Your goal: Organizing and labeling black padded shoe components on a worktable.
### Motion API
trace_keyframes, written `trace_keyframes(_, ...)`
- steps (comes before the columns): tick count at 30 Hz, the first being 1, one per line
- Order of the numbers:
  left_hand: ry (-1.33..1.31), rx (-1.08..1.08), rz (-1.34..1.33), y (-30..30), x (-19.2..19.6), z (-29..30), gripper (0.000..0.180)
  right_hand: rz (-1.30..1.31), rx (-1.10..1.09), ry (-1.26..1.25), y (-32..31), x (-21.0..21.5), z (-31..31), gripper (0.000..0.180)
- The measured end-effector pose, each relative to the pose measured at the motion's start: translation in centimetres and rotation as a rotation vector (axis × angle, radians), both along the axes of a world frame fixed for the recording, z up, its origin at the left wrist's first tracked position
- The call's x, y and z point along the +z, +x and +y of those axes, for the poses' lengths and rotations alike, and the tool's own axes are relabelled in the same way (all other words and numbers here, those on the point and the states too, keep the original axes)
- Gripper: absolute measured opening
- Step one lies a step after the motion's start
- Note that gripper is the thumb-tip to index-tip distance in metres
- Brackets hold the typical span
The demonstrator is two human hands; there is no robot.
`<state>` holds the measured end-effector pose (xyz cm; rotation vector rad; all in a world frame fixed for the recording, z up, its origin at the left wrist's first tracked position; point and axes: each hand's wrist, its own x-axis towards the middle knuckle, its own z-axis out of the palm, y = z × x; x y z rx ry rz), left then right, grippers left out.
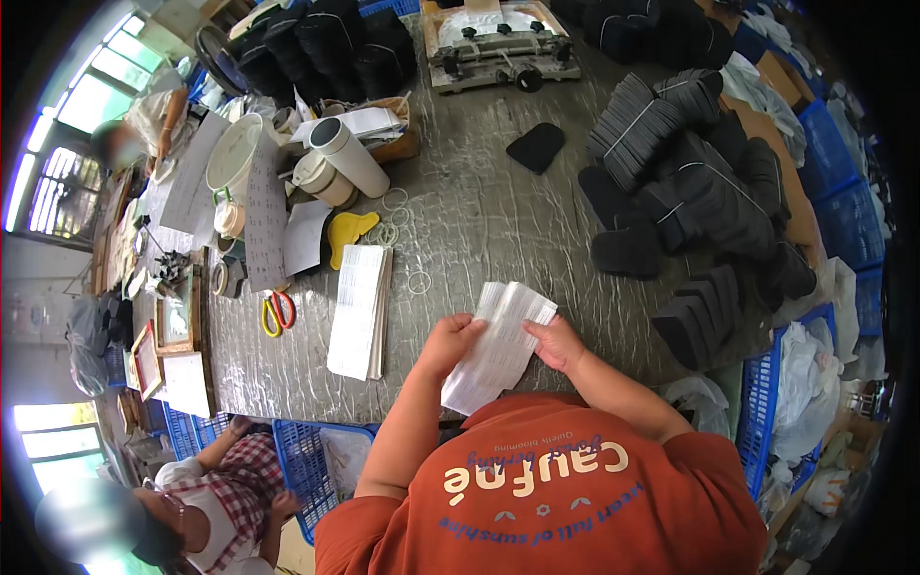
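Observation:
A folded bundle of thin printed paper slips [495, 350] is held between both my hands over the near edge of the table. My left hand [452, 342] is closed on its left side, thumb on top. The right hand [556, 342] pinches the upper right edge, with its fingers partly hidden behind the paper. To the left of my left hand, a thick stack of similar slips [358, 311] lies flat on the table. Scissors [279, 313] with yellow and red handles rest farther left.
Tied bundles of dark insoles [704, 187] pile up at the right, and one loose insole [536, 148] lies mid-table. A metal clamp frame [503, 59] stands at the back. Cups, a white tumbler [350, 158] and tape are at left. Another person [225, 494] sits at lower left.

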<state>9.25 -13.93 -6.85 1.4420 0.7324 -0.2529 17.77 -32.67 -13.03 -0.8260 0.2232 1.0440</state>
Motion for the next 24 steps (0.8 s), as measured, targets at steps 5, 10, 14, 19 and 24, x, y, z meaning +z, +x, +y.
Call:
trace_keyframes(5, -0.051, 0.035, -0.033, -0.9, -2.2, 0.9, 0.011, -0.032, 0.025, -0.065, 0.0, 0.8, 0.1, 0.033)
trace_keyframes(10, -0.075, 0.126, -0.063, -1.0, -2.4, 0.7, 0.009, -0.027, -0.007, -0.057, -0.3, 0.6, 0.3, 0.032)
trace_keyframes(14, -0.106, 0.162, -0.037, -0.9, -2.0, 0.9, 0.01, -0.042, -0.04, -0.067, -0.5, 0.2, 0.3, 0.032)
trace_keyframes(19, -0.161, 0.218, 0.028, -1.3, -3.4, 2.4, 0.017, -0.031, -0.018, -0.038, -0.5, 0.1, 0.0, 0.032)
trace_keyframes(24, 0.677, 0.005, -0.166, -0.4, -2.1, 2.2, 0.033, -0.029, -0.001, -0.056, -0.4, 0.4, -0.3, 0.032)
